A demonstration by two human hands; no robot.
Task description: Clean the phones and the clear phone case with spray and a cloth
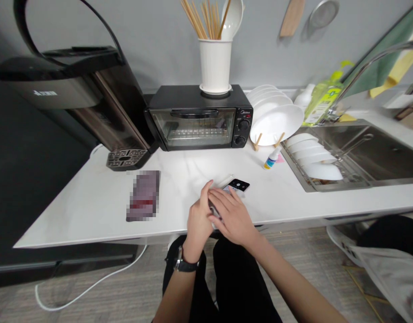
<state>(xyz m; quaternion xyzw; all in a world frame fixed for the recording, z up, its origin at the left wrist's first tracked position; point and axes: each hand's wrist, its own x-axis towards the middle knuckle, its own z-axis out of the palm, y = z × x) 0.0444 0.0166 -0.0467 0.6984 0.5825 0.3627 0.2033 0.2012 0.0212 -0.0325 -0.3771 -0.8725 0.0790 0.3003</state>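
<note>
My left hand, with a black-strapped watch on its wrist, is closed at the counter's front edge. My right hand lies over it, fingers together across the left fingers and the thumb tucked below. Between them shows a strip of a small dark object; most of it is covered, so its kind cannot be made out. Just beyond the right fingers a phone lies flat with its lit screen showing a round white button, partly hidden by that hand. A pale thin strip lies beside the phone.
A blurred-out dark flat item lies on the white counter to the left. Behind stand a water dispenser, a toaster oven, plates and a small bottle. The sink is right. Someone's clothing shows lower right.
</note>
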